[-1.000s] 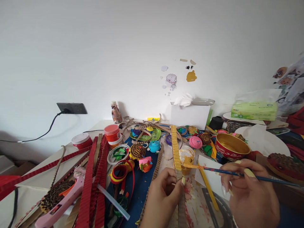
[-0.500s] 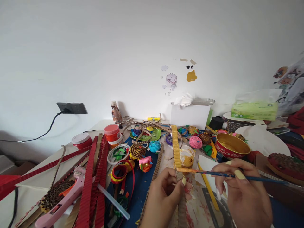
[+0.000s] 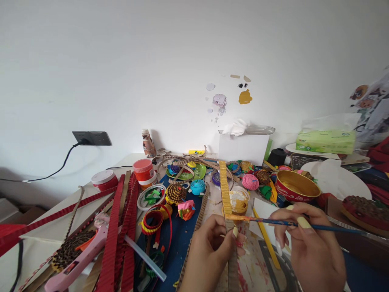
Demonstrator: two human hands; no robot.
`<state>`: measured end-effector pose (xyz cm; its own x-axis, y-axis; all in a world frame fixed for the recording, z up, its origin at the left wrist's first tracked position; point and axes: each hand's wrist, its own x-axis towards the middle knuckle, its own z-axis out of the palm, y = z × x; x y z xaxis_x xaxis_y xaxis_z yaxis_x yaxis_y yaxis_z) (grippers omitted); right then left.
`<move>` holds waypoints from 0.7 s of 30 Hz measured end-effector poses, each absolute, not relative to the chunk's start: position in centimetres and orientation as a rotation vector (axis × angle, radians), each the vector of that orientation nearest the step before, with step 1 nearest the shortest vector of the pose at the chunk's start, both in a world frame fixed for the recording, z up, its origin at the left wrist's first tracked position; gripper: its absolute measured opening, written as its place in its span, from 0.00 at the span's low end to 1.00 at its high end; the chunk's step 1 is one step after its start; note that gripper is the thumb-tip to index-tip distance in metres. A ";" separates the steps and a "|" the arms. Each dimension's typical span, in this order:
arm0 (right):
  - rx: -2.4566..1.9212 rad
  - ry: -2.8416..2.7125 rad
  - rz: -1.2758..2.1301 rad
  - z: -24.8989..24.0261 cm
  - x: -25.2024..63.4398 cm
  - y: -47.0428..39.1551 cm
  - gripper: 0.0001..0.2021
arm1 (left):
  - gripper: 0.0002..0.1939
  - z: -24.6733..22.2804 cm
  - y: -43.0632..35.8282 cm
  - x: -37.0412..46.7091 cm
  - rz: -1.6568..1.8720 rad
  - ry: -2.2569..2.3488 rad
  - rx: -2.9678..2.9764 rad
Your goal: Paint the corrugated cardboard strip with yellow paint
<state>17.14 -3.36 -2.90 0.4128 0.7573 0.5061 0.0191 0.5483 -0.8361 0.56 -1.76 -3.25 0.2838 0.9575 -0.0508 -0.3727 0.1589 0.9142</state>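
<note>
My left hand (image 3: 209,253) pinches a strip of corrugated cardboard (image 3: 225,188) between thumb and fingers. Above the hand the strip is coated yellow; below, it is bare brown. My right hand (image 3: 313,243) holds a blue-handled paintbrush (image 3: 279,222) like a pen. Its orange-stained tip touches the strip just above my left fingers. Directly behind the brush tip stands an open tub of yellow paint (image 3: 239,200) with white smears. A yellow stick (image 3: 267,239) lies on white paper beside my right hand.
At left lie red corrugated strips (image 3: 112,235), a pink glue gun (image 3: 82,255) and red paint jars (image 3: 143,170). Several coiled-cardboard pieces (image 3: 176,194) cover the middle. A red tin bowl (image 3: 298,186) stands right; behind are a white box (image 3: 244,148) and a tissue pack (image 3: 326,140).
My right hand and the brush have shifted very slightly left; the tip stays on the strip. My left hand keeps its hold on the cardboard, almost unmoved.
</note>
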 end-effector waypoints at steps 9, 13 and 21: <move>-0.890 -1.003 0.551 -2.8 17.0 -3.2 0.02 | 0.16 -3.1 -1.7 0.5 1.108 0.762 0.925; -0.882 -1.013 0.563 -3.0 17.0 -3.2 0.02 | 0.15 -3.1 -1.8 0.5 1.106 0.773 0.936; -0.875 -0.980 0.566 -3.6 17.3 -3.2 0.03 | 0.12 -3.2 -1.8 0.5 1.123 0.771 0.965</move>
